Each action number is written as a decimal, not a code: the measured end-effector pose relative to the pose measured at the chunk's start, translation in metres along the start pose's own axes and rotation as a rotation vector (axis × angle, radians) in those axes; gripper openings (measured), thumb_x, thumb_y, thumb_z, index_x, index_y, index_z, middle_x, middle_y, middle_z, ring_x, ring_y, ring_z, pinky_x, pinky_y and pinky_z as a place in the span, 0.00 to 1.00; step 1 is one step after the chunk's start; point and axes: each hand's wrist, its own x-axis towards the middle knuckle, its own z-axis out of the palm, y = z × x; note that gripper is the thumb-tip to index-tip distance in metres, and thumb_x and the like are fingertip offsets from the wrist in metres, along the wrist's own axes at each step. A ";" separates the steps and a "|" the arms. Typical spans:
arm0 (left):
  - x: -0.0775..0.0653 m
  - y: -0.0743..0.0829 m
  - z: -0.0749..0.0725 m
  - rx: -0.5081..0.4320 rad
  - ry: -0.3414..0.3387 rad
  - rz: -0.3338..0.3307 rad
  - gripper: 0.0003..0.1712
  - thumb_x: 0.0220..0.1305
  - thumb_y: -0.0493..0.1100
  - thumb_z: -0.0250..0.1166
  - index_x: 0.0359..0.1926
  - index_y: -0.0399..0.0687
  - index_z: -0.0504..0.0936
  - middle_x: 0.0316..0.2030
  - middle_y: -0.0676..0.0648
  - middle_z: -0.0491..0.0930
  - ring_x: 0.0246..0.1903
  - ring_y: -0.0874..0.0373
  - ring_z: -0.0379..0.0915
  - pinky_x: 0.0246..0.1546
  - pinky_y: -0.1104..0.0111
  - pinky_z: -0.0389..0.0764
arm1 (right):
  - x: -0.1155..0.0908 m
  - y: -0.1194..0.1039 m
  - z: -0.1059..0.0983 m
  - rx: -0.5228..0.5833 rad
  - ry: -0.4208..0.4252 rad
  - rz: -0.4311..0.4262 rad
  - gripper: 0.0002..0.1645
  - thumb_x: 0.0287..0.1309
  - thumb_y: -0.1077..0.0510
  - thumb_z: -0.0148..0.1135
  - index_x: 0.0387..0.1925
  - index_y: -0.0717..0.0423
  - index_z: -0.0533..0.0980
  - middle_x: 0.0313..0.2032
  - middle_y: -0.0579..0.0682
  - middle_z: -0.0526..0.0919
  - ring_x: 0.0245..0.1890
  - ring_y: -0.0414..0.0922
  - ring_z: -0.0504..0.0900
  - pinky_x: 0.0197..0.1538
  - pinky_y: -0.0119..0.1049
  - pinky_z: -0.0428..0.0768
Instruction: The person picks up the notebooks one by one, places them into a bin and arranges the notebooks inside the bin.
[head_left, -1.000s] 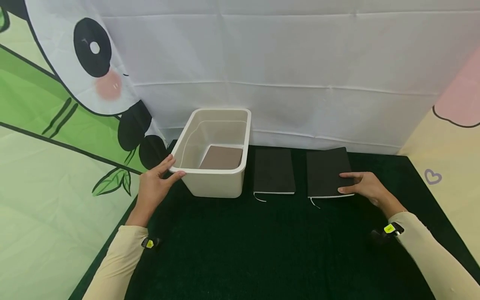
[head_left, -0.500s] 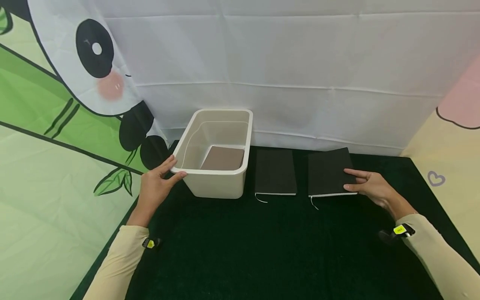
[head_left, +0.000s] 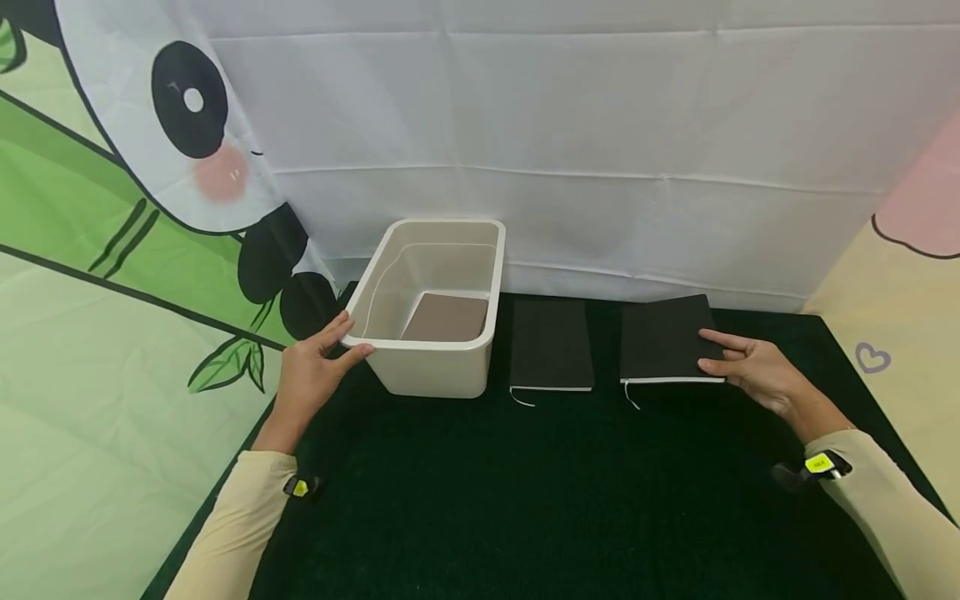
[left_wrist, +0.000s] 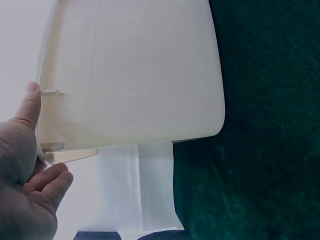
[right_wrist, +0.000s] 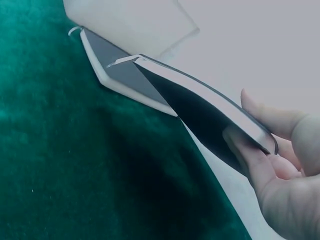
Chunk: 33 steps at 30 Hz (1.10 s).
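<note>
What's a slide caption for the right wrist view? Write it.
Right hand grips a black notebook above the green cloth, a second notebook behind.

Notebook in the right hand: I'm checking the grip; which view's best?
The right wrist view, because the notebook is close there: page edge, underside and gripping right hand all show. The head view shows its cover from above; the left wrist view, none of it.

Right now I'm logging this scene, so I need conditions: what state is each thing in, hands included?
Green cloth, spread out.
White bin, upright, open-topped.
Brown flat item, lying inside the bin.
Lying black notebook, closed, on the cloth.
Held black notebook, closed, near edge raised off the cloth.
Left hand, gripping the bin's rim at a near corner.
Right hand, pinching the held black notebook.
White backdrop, hanging, creased.
</note>
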 end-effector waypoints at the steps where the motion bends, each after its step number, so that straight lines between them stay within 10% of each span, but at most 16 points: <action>1: 0.000 0.000 0.000 -0.003 -0.001 0.000 0.38 0.61 0.54 0.74 0.70 0.47 0.75 0.69 0.47 0.72 0.66 0.39 0.71 0.59 0.41 0.76 | -0.002 -0.002 0.001 0.024 0.003 0.000 0.45 0.67 0.60 0.68 0.79 0.48 0.58 0.81 0.61 0.31 0.68 0.42 0.70 0.65 0.33 0.76; 5: -0.001 0.000 -0.002 -0.013 -0.012 -0.015 0.39 0.62 0.55 0.74 0.70 0.48 0.74 0.70 0.48 0.71 0.66 0.39 0.70 0.60 0.41 0.74 | -0.010 -0.010 0.007 0.057 0.011 -0.011 0.44 0.67 0.61 0.68 0.79 0.48 0.58 0.81 0.60 0.29 0.63 0.35 0.71 0.53 0.22 0.79; 11: -0.001 -0.002 -0.005 -0.007 -0.025 -0.022 0.39 0.61 0.56 0.74 0.70 0.49 0.74 0.70 0.49 0.70 0.67 0.40 0.70 0.61 0.41 0.74 | -0.022 -0.028 0.020 0.021 0.003 -0.025 0.47 0.68 0.60 0.67 0.80 0.49 0.52 0.79 0.57 0.21 0.79 0.58 0.25 0.74 0.41 0.62; 17: -0.001 -0.004 -0.007 -0.001 -0.038 -0.002 0.39 0.62 0.56 0.73 0.71 0.48 0.73 0.70 0.48 0.70 0.66 0.38 0.70 0.60 0.41 0.75 | -0.032 -0.047 0.036 0.028 0.016 -0.029 0.49 0.67 0.60 0.67 0.81 0.48 0.51 0.79 0.55 0.20 0.79 0.57 0.24 0.77 0.57 0.42; 33: -0.002 -0.007 -0.011 -0.023 -0.044 -0.023 0.40 0.62 0.57 0.73 0.72 0.51 0.72 0.71 0.49 0.69 0.68 0.38 0.68 0.61 0.39 0.73 | -0.036 -0.095 0.075 0.008 0.012 -0.079 0.48 0.66 0.61 0.68 0.80 0.49 0.54 0.81 0.49 0.24 0.80 0.56 0.25 0.77 0.60 0.41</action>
